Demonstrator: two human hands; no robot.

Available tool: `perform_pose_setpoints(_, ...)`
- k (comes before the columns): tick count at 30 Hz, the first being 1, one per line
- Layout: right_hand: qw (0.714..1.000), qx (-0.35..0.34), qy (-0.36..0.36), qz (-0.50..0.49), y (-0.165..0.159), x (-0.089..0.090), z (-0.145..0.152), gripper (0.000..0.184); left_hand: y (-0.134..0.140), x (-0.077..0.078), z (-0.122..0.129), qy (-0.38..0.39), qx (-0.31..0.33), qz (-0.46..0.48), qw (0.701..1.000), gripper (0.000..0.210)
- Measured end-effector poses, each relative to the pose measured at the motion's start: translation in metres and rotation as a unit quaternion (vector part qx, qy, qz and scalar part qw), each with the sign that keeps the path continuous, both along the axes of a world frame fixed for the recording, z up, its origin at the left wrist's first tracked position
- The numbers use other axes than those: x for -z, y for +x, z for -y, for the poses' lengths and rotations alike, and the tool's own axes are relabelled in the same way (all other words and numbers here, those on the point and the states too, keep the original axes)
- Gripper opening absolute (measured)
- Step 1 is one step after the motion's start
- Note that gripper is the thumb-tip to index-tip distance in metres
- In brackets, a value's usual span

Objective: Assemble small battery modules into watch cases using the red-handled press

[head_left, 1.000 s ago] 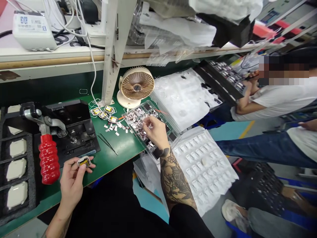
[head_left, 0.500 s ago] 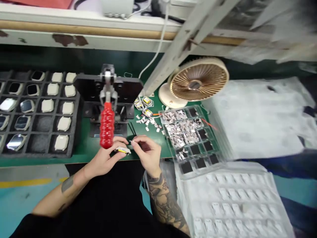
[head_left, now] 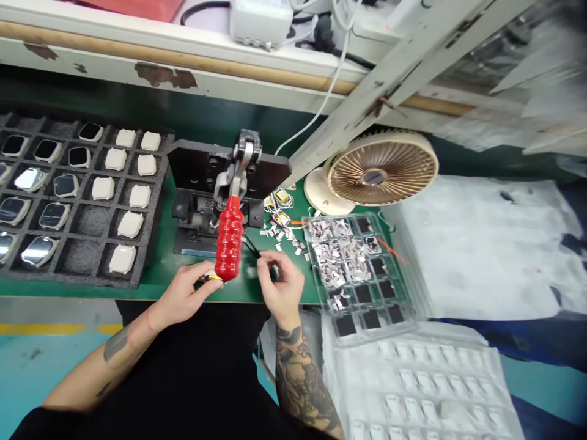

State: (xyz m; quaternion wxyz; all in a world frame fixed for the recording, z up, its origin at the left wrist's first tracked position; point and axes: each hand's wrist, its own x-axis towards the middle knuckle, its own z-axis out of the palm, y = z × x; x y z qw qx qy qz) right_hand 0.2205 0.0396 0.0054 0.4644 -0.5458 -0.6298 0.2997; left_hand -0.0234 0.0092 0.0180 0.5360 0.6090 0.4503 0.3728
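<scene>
Fingers [head_left: 263,264] are closed — tweezers [head_left: 251,246] held by right hand [head_left: 283,286], case [head_left: 212,275] by left hand [head_left: 186,294]; case may be knocked by near red handle [head_left: 229,238].

- A green bench [head_left: 158,275] runs across the middle, its front edge toward the person.
- At its left lies a dark foam tray [head_left: 80,253], divided into square compartments.
- Just right of that tray stands a black clamp press [head_left: 229,241] with a red ribbed handle.
- Beside the press, toward the back, lie several wired yellow-and-silver packs [head_left: 280,218].
- Small white pieces [head_left: 277,235] are scattered loosely in front of them.
- A cream fan [head_left: 321,192] stands on its round base farther right.
- In front of the fan sits a clear divided tray [head_left: 362,294], its near end reaching past the bench edge.
- Above the back, a white shelf [head_left: 105,27] bears a white box [head_left: 261,21], a red item [head_left: 142,7] and cables [head_left: 204,6].
- The floor [head_left: 36,373] is blue-green, crossed by a yellow stripe [head_left: 41,329].
</scene>
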Motion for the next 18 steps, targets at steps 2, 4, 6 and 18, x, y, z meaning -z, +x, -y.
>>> perform_pose_setpoints(2,0.996,-0.010,0.033,0.078,0.006,-0.004,-0.008,0.015,0.000,0.006,0.004,-0.040,-0.010,-0.016,0.999,0.026)
perform_pose_setpoints(4,0.984,-0.045,0.057,0.165,0.007,-0.007,-0.020,0.021,0.000,0.011,0.006,-0.054,-0.011,-0.024,0.998,0.027)
perform_pose_setpoints(6,0.965,-0.078,0.074,0.237,0.003,-0.008,-0.032,0.026,0.001,0.012,0.006,-0.054,-0.009,-0.027,0.998,0.027)
perform_pose_setpoints(18,0.962,-0.075,0.089,0.249,-0.007,0.006,-0.048,0.020,-0.002,0.014,0.007,-0.042,-0.008,-0.024,0.999,0.026)
